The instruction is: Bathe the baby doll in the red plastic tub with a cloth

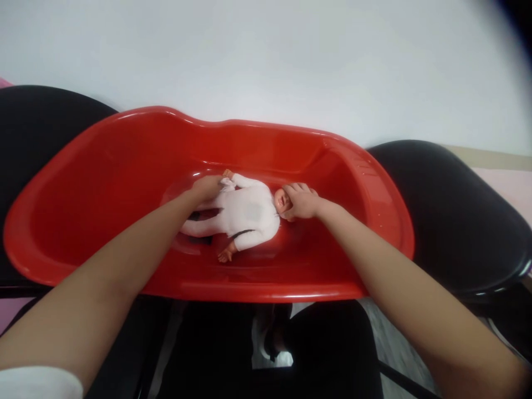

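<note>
A baby doll in a white suit lies on its back inside a red baby bathtub, head toward the right and feet toward the left. My right hand cups the top of the doll's head, the fingers over the forehead and the thumb by the cheek. Over the doll's far leg, near its hip, is my left hand, its fingers closed on a small pale cloth. Whether that cloth is loose or part of the suit, I cannot tell. The left fingertips are partly hidden.
Black chair seats stand at the left and right of the tub, partly under its ends. A pale wall rises right behind the tub's far rim. My dark-clothed legs are below its near edge.
</note>
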`<state>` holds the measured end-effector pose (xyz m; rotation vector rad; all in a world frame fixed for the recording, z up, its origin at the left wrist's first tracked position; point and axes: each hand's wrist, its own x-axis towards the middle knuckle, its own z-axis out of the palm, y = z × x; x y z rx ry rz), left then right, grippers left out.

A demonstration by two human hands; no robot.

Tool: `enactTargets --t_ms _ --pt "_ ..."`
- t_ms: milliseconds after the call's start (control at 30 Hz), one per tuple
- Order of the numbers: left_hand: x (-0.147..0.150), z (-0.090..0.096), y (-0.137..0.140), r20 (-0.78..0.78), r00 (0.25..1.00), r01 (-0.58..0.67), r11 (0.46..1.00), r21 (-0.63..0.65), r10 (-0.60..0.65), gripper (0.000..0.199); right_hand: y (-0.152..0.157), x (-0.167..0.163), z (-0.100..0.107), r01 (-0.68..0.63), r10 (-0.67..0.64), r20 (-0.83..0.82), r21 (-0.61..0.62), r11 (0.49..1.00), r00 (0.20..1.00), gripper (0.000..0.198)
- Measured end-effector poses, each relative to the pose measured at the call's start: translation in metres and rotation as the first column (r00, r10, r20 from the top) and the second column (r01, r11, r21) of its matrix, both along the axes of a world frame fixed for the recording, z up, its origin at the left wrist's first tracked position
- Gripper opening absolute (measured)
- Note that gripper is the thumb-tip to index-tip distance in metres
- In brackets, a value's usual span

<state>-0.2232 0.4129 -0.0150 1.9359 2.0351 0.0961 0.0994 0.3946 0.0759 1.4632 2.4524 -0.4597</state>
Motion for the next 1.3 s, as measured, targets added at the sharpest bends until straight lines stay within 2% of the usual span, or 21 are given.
enactTargets --t_ms 100,167,233,300,367,533,700,800,900,933,1033,1100,1300 --pt "0.0 0.007 -0.001 -0.007 0.998 -0.058 0.996 0.075 0.059 0.04 -0.001 -0.001 0.002 0.004 -0.004 0.0 -0.005 1.0 1.0 0.068" --pt "0.017 0.015 -0.002 0.084 0.996 -0.036 0.984 0.176 0.022 0.041 -0.002 -0.002 0.003 0.006 -0.006 0.007 -0.01 1.0 1.0 0.068" --pt "0.039 0.022 -0.003 0.152 0.981 0.082 0.965 0.248 -0.123 0.04 -0.002 -0.002 0.003 0.005 -0.005 0.008 -0.007 1.0 1.0 0.07" --pt "0.056 0.025 -0.003 0.105 0.961 0.224 0.944 0.243 -0.255 0.037 -0.001 -0.001 0.001 0.005 -0.004 0.005 -0.002 1.0 1.0 0.073" --pt "0.063 0.024 -0.001 0.024 0.958 0.276 0.94 0.201 -0.286 0.036 -0.001 0.0 -0.001 0.001 -0.001 0.0 0.005 1.0 1.0 0.074" --pt "0.033 0.006 0.009 -0.077 0.974 0.22 0.967 0.129 -0.211 0.036 0.001 0.001 -0.003 -0.013 0.013 -0.006 0.013 1.0 1.0 0.074" --pt "0.002 0.0 0.012 -0.077 0.996 0.057 0.99 0.13 -0.047 0.043 0.0 0.0 -0.001 -0.004 0.004 0.006 0.004 1.0 1.0 0.073" --pt "0.011 0.009 0.012 0.074 0.997 -0.003 0.976 0.216 -0.013 0.045 -0.001 -0.001 0.0 -0.004 0.004 0.01 0.003 1.0 1.0 0.07" --pt "0.043 0.02 0.011 0.253 0.959 0.053 0.954 0.296 -0.132 0.039 -0.001 0.0 -0.002 -0.007 0.007 0.014 0.01 1.0 1.0 0.072" --pt "0.055 0.022 0.01 0.27 0.946 0.09 0.948 0.304 -0.177 0.037 -0.001 0.0 -0.002 -0.009 0.009 0.015 0.012 1.0 1.0 0.073" --pt "0.083 0.027 0.004 0.188 0.93 0.245 0.913 0.327 -0.317 0.035 0.0 0.001 -0.004 -0.012 0.011 0.012 0.018 1.0 1.0 0.073" --pt "0.089 0.027 0.0 0.103 0.927 0.312 0.893 0.325 -0.361 0.036 0.0 0.001 -0.004 -0.013 0.013 0.005 0.019 1.0 1.0 0.073" --pt "0.056 0.017 -0.004 -0.009 0.966 0.254 0.945 0.208 -0.257 0.034 -0.001 0.0 0.0 0.0 0.0 0.0 0.005 1.0 1.0 0.07"
